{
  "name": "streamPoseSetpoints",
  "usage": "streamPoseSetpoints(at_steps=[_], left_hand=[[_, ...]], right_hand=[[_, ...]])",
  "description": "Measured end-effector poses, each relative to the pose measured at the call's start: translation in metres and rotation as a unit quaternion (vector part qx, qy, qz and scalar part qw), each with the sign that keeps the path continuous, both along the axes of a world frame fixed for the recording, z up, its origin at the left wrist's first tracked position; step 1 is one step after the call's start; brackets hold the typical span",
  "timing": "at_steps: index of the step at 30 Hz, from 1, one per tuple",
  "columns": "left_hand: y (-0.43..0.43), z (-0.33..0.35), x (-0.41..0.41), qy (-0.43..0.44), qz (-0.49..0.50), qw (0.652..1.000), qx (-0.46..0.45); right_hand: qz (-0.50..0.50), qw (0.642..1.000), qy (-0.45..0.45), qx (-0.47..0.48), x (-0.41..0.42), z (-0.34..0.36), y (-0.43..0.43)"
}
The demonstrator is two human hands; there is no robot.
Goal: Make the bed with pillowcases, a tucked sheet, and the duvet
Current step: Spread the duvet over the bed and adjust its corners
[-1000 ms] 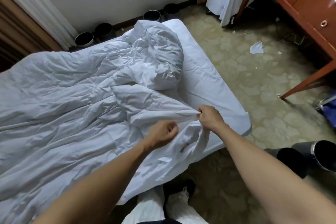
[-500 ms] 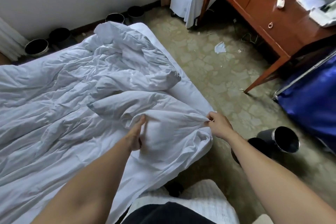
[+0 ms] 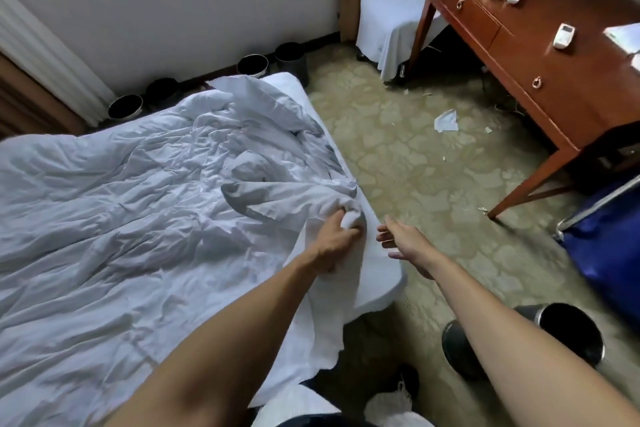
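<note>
Item: duvet (image 3: pixel 138 204), white, crumpled. Lies across the bed (image 3: pixel 384 284) from the near edge to the far corner, ridged and folded. Its near corner is bunched at the bed's right edge, and loose cloth hangs over the near side.

Item: left hand (image 3: pixel 337 236). Fingers are curled tight round the bunched duvet corner, at the right edge of the bed.

Item: right hand (image 3: pixel 403 239). It holds nothing, with its fingers (image 3: pixel 384 228) straight and spread. It is just beside the left hand, off the bed edge and over the floor (image 3: pixel 398 156).

Change: half a second ago the right hand pinched the duvet edge, and the left hand lay against a raised fold further in. The pinch is now gone and the left hand alone has the cloth. The raised fold has dropped. The heap that stood at the far corner a second ago is lower and more spread.

Meaning for the task: probably a change of grip partway through spreading. The freed right hand looks ready to take a new hold further along the edge. The duvet is on the bed but not squared or smoothed. The state of the sheet's tuck cannot be told. No pillows are in view.

Also present: a wooden desk (image 3: pixel 561 55) at right and a dark bin (image 3: pixel 568 333) near the right forearm.
</note>
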State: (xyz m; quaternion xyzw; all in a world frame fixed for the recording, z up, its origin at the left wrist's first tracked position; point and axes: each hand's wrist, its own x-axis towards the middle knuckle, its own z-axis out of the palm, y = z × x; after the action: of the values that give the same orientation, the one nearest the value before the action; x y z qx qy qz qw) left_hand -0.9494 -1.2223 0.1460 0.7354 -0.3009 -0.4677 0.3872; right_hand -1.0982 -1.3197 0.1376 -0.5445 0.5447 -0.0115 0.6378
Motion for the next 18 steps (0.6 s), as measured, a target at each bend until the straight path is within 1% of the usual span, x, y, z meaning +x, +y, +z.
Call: streamPoseSetpoints(at_steps=[3,6,8,10,12,13,14,16,18], left_hand=[[-0.025,0.013,-0.047,0.004,0.004,1.0,-0.008],[-0.05,0.027,-0.067,0.002,0.015,1.0,-0.003],[-0.065,0.034,-0.064,0.012,-0.003,1.0,-0.003],[-0.079,0.041,-0.06,0.016,-0.051,0.999,0.003],[-0.091,0.038,-0.055,-0.009,-0.119,0.993,0.025],[-0.096,0.034,-0.053,-0.019,-0.146,0.988,0.048],[-0.1,0.028,-0.049,-0.009,-0.161,0.983,0.085],[-0.108,0.02,-0.034,0.091,-0.173,0.969,0.154],[-0.111,0.015,-0.013,0.212,-0.16,0.951,0.155]], right_hand=[[0.027,0.999,-0.006,0.026,-0.032,0.011,-0.036],[0.048,0.997,-0.036,0.051,-0.044,0.026,-0.066],[0.066,0.994,-0.063,0.06,-0.037,0.035,-0.086],[0.104,0.99,-0.071,0.067,-0.021,0.042,-0.101],[0.163,0.985,-0.024,0.05,-0.002,0.044,-0.111],[0.209,0.978,0.006,0.016,0.006,0.042,-0.116],[0.248,0.968,0.031,-0.031,0.013,0.04,-0.12],[0.275,0.952,0.067,-0.117,0.02,0.027,-0.133],[0.268,0.949,0.067,-0.151,0.019,0.017,-0.149]])
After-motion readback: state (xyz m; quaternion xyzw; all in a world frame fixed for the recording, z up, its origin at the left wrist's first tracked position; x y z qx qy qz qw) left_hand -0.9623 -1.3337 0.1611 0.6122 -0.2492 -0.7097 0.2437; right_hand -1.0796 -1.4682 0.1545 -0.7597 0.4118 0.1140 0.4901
